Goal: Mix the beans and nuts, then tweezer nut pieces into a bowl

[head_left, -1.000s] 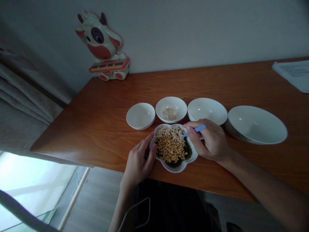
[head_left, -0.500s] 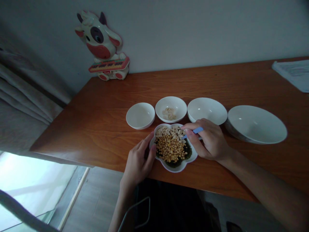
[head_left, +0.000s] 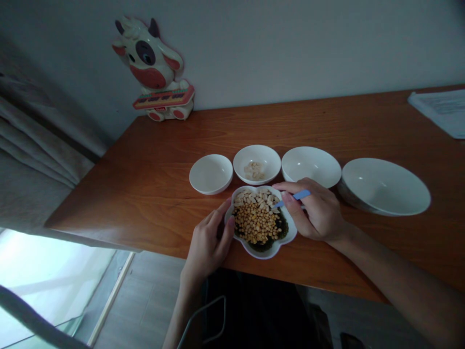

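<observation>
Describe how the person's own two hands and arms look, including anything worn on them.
The left hand and right hand are both ungloved, with slender fingers. The left forearm and right forearm are bare where they show, with no sleeve in view. I see no ring, watch, bracelet, cable or marking on either.

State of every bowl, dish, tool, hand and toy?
Flower-shaped dish: holding pale seeds, yellow kernels, dark green grains
Blue tool: slanted, tip over dish
Left hand: touching dish's left edge
Right hand: gripping blue tool
Leftmost bowl: upright
Second-left bowl: upright, pale seeds inside
Third bowl: upright, partly hidden
Rightmost bowl: upright
Cow toy: upright
</observation>
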The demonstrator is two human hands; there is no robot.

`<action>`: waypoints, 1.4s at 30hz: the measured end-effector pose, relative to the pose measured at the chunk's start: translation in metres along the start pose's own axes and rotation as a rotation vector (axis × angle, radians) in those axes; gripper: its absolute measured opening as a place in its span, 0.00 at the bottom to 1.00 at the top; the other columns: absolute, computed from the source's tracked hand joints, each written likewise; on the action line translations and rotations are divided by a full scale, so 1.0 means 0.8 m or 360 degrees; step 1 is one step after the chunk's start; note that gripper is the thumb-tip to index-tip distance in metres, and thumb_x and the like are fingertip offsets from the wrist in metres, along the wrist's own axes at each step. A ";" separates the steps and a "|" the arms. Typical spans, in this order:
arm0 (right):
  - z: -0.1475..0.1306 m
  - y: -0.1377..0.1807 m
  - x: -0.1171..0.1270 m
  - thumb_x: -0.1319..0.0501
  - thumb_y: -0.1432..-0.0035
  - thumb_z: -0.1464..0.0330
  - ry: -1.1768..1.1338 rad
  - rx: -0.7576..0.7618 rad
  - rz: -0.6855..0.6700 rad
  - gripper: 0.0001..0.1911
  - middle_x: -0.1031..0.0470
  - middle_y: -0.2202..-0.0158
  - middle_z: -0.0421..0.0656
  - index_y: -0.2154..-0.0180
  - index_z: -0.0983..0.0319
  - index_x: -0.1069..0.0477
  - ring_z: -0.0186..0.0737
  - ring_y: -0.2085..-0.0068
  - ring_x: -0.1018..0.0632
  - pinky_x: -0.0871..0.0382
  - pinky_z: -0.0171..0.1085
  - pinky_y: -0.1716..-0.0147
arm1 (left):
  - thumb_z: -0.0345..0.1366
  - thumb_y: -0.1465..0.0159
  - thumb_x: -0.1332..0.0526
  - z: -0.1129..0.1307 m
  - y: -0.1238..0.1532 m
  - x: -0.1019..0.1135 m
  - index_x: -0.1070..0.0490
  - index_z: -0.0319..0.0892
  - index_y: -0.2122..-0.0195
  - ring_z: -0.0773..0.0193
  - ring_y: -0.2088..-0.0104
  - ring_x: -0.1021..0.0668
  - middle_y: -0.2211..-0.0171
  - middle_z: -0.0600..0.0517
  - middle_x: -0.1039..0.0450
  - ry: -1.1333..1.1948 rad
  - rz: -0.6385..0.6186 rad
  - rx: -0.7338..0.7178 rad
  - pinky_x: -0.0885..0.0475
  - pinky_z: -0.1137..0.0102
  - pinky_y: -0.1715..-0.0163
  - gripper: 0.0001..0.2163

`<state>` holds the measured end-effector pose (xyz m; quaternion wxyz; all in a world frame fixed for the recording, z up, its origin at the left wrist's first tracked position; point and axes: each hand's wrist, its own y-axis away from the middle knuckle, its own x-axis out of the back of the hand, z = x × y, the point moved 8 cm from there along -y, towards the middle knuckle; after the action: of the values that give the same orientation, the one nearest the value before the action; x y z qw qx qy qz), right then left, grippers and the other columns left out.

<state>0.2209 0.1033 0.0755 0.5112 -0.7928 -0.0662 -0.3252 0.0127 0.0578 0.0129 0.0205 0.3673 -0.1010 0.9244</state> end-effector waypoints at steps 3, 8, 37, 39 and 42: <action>0.001 -0.001 0.007 0.42 0.36 0.76 -0.0009 -0.0062 0.0061 0.16 0.18 0.64 0.43 0.48 0.60 0.28 0.39 0.71 0.24 0.30 0.41 0.70 | 0.39 0.25 0.46 0.001 -0.001 0.000 0.37 0.44 0.32 0.55 0.44 0.20 0.40 0.44 0.24 -0.0002 -0.0007 -0.0002 0.24 0.63 0.45 0.21; 0.008 0.001 0.020 0.42 0.36 0.75 0.0037 -0.0157 0.0211 0.19 0.19 0.64 0.41 0.45 0.54 0.29 0.42 0.69 0.24 0.30 0.44 0.71 | 0.39 0.24 0.46 0.000 0.000 -0.001 0.37 0.44 0.32 0.55 0.43 0.21 0.40 0.44 0.25 -0.0008 -0.0011 0.0002 0.24 0.62 0.44 0.21; 0.013 0.001 0.015 0.43 0.35 0.75 0.0047 -0.0080 0.0205 0.10 0.21 0.68 0.41 0.57 0.56 0.29 0.42 0.69 0.24 0.33 0.45 0.67 | 0.39 0.24 0.46 -0.001 0.001 -0.001 0.37 0.44 0.32 0.57 0.43 0.20 0.40 0.46 0.24 0.0000 -0.0005 0.0005 0.25 0.65 0.44 0.21; 0.011 -0.002 0.014 0.43 0.36 0.76 0.0078 -0.0056 0.0181 0.08 0.23 0.71 0.41 0.58 0.58 0.29 0.40 0.72 0.26 0.34 0.44 0.69 | 0.39 0.25 0.46 -0.001 0.001 -0.001 0.37 0.44 0.32 0.57 0.44 0.20 0.41 0.46 0.24 -0.0010 -0.0003 0.0005 0.24 0.65 0.46 0.21; 0.009 -0.005 0.011 0.43 0.35 0.75 0.0094 -0.0027 0.0122 0.07 0.24 0.73 0.40 0.58 0.61 0.28 0.37 0.74 0.28 0.35 0.42 0.69 | 0.39 0.25 0.46 -0.001 0.000 -0.001 0.37 0.44 0.32 0.57 0.44 0.20 0.41 0.46 0.24 -0.0020 0.0000 -0.0004 0.24 0.65 0.46 0.21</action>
<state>0.2290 0.1093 0.0816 0.5183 -0.7891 -0.0177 -0.3292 0.0126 0.0578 0.0121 0.0203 0.3732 -0.1022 0.9219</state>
